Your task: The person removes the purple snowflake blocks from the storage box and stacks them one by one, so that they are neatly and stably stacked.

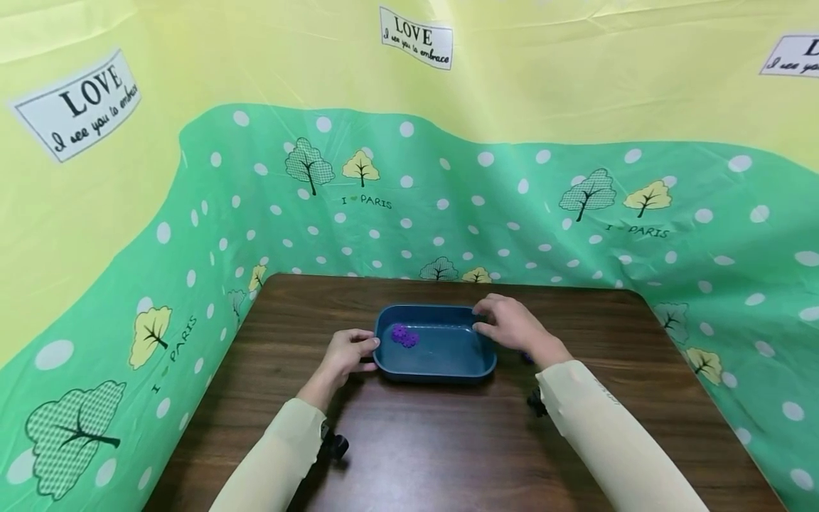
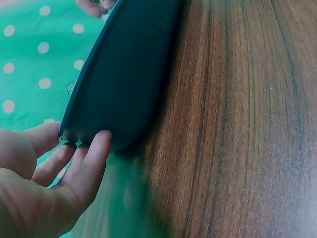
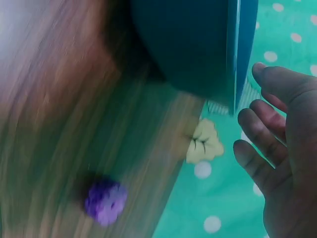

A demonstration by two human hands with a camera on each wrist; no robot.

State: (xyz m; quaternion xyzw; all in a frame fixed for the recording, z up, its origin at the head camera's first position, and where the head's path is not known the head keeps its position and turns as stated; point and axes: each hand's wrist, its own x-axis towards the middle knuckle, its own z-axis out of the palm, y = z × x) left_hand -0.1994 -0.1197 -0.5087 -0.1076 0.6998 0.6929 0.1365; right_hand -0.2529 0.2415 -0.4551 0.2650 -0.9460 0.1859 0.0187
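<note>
A dark blue rectangular tray with rounded corners sits on the table between my hands. Inside it, toward the left end, lie purple flower-shaped pieces, close together. My left hand holds the tray's left end, with fingertips against the rim and outer wall in the left wrist view. Over the right end hovers my right hand, fingers loosely bent and apart from the rim in the right wrist view, with nothing in them. Another purple flower-shaped piece rests on the table to the right of the tray, mostly hidden by my right arm in the head view.
The brown wood-grain table has rounded far corners. A green and yellow printed cloth hangs behind it and along both sides. Small black devices are worn at both wrists.
</note>
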